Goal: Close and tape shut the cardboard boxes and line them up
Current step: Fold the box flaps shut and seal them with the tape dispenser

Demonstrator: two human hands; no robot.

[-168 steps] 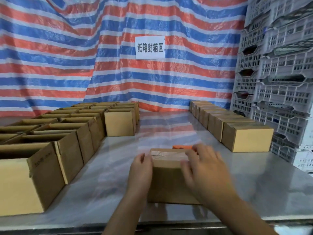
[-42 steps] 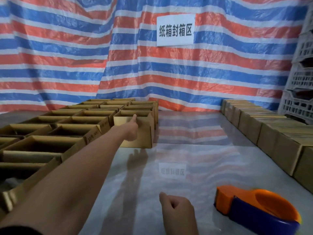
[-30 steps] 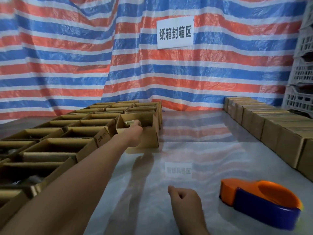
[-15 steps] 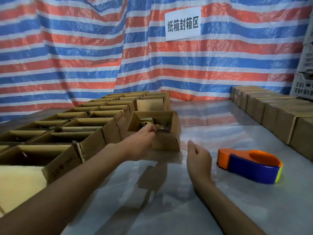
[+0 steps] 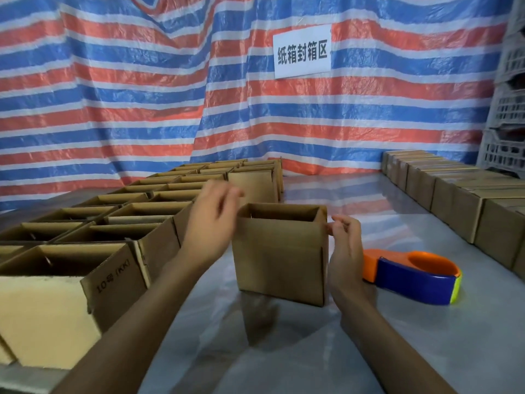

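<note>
An open cardboard box (image 5: 279,258) stands upright in the middle of the grey table (image 5: 298,354), its top flaps up. My left hand (image 5: 211,223) is blurred at the box's upper left corner, fingers spread, gripping nothing that I can see. My right hand (image 5: 345,245) is at the upper right corner, thumb and fingertips pinched on the right flap's edge. An orange and blue tape dispenser (image 5: 412,275) lies on the table just right of my right hand. The inside of the box is hidden.
Rows of open cardboard boxes (image 5: 136,220) fill the table's left side, the nearest at the front left (image 5: 56,297). A line of closed boxes (image 5: 468,200) runs along the right edge. Grey plastic crates (image 5: 511,115) are stacked at the far right. A striped tarp (image 5: 142,95) hangs behind.
The open box has come out of the left rows toward me to the middle of the table. My left hand has left its rim. My right hand has risen to the right corner.
</note>
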